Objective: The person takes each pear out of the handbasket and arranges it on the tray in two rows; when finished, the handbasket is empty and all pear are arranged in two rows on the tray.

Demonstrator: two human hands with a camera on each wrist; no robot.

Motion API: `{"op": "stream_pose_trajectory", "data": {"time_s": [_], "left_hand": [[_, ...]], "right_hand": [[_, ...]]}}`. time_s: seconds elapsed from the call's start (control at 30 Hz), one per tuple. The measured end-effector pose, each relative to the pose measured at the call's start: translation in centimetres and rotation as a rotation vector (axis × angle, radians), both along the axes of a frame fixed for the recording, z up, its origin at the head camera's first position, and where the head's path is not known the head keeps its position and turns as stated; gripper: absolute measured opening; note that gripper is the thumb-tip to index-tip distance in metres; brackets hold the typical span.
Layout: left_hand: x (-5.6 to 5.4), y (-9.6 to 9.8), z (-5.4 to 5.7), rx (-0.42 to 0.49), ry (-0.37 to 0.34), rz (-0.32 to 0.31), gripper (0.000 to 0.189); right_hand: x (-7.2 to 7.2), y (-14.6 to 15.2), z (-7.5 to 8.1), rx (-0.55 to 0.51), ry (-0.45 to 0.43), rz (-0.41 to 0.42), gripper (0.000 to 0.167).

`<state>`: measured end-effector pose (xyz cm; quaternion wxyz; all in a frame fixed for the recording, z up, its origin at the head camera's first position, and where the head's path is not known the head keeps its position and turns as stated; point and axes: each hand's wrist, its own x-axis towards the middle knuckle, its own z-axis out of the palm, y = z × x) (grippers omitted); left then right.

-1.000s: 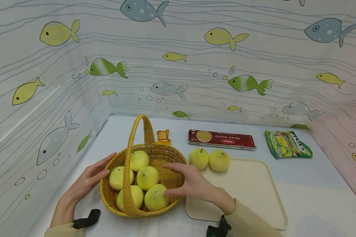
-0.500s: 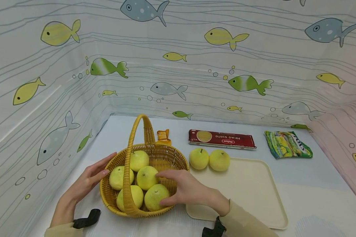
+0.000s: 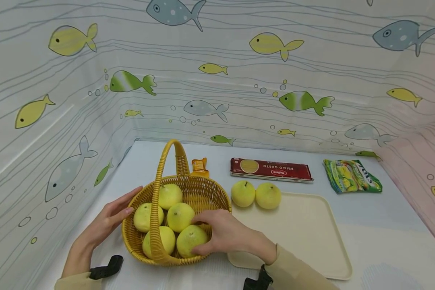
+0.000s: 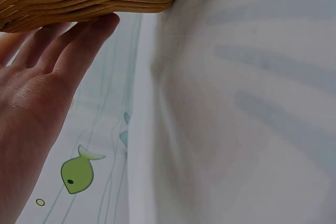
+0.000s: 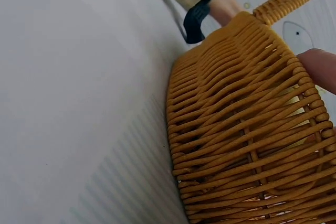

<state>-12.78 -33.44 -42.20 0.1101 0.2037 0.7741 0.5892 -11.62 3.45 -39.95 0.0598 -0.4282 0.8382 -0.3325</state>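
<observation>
In the head view a yellow wicker basket point(image 3: 206, 193) with a tall handle holds several round yellow-green fruits. My left hand point(image 3: 110, 215) steadies the basket's left side, its fingers fairly straight against the wicker. The left wrist view shows these fingertips point(image 4: 109, 22) at the outside of the weave. Reaching over the right rim, my right hand point(image 3: 226, 233) has thumb and fingers around the near-right fruit point(image 3: 188, 241). Its far fingers are partly hidden behind the hand. In the right wrist view the basket wall point(image 5: 236, 124) covers most of the hand, and only a thumb point(image 5: 321, 66) shows.
A cream tray point(image 3: 304, 233) lies right of the basket, with two similar fruits point(image 3: 255, 196) at its far left corner. Behind are a dark red biscuit packet point(image 3: 272, 170), a green snack bag point(image 3: 351, 176) and a small orange packet point(image 3: 200, 167). Fish-printed sheets form the walls.
My right hand has moved left and slightly down inside the basket, and its thumb and fingers have closed in around the near-right fruit. My left hand has stayed on the basket.
</observation>
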Motion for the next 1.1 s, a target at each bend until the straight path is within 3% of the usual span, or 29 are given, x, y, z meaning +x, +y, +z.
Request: {"op": "stream_pose_trajectory", "data": {"time_s": [0.27, 1.1], "left_hand": [[-0.06, -0.02, -0.10, 0.001, 0.001, 0.001, 0.055], [-0.10, -0.11, -0.16, 0.022, 0.038, -0.027, 0.055]], "right_hand": [[-0.19, -0.44, -0.10, 0.034, 0.009, -0.002, 0.052], [-0.07, -0.27, -0.43, -0.013, -0.002, -0.028, 0.043]]}}
